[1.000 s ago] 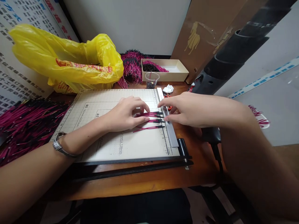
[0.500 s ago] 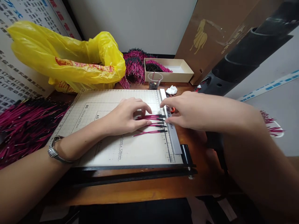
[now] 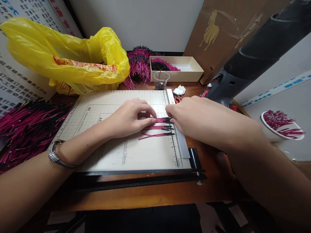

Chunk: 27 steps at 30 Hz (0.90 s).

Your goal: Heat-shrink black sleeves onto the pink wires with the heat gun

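Observation:
On the cream board of a paper cutter (image 3: 111, 158) lie several thin magenta wires (image 3: 155, 135) with black ends pointing right. My left hand (image 3: 136, 118) rests on the board, its thumb and forefinger pinched on the left part of a small wire bundle (image 3: 162, 120). At the bundle's black ends, beside the cutter's metal strip (image 3: 182, 145), my right hand (image 3: 187, 113) has its thumb and forefinger closed on the tips. Nearer the front, more wires lie loose on the board, touched by neither hand.
A yellow plastic bag (image 3: 85, 76) stands back left, above a large wire pile (image 3: 29, 132). Behind the board are a clear cup (image 3: 160, 84), a cream box (image 3: 188, 77) and crumpled tissue (image 3: 179, 90). A white cup (image 3: 269, 132) of wires is at right.
My left thumb and forefinger have closed on the bundle. My right fingers have come together at its black ends. The view has shifted slightly, showing more of the white cup.

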Tool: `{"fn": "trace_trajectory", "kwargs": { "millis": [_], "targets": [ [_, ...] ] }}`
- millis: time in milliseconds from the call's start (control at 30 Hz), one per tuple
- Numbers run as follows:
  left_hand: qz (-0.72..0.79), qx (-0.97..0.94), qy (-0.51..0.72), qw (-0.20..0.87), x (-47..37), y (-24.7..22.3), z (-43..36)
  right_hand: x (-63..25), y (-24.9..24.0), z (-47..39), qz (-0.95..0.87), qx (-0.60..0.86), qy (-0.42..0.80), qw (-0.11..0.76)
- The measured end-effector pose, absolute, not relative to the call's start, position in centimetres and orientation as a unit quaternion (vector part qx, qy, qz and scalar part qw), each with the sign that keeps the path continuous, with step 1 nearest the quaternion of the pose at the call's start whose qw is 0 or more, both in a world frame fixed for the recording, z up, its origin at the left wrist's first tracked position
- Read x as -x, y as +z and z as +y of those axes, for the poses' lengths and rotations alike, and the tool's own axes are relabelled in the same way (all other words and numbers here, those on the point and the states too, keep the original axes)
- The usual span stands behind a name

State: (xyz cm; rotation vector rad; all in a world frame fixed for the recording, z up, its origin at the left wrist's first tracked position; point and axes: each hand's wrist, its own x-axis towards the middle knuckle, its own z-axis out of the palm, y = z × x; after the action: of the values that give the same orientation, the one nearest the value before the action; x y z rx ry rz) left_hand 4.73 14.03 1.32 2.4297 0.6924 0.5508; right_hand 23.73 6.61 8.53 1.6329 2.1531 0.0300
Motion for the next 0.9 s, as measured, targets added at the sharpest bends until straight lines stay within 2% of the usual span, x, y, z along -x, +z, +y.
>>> {"fn": "trace_trajectory", "kwargs": {
  "millis": [167,633,900],
  "targets": [
    [0.265,-0.900,0.207,0.276,-4.8,1.3,14.1,-23.3,8.4,6.9,0.787,-0.581,0.045,0.204],
    [0.256,-0.905,0.210,0.267,-4.9,1.3,14.2,-24.2,8.1,7.1,0.781,-0.597,0.046,0.178],
    [0.261,-0.907,0.202,0.262,-4.9,1.2,14.3,-23.2,8.2,6.8,0.783,-0.586,0.053,0.201]
  ]
}}
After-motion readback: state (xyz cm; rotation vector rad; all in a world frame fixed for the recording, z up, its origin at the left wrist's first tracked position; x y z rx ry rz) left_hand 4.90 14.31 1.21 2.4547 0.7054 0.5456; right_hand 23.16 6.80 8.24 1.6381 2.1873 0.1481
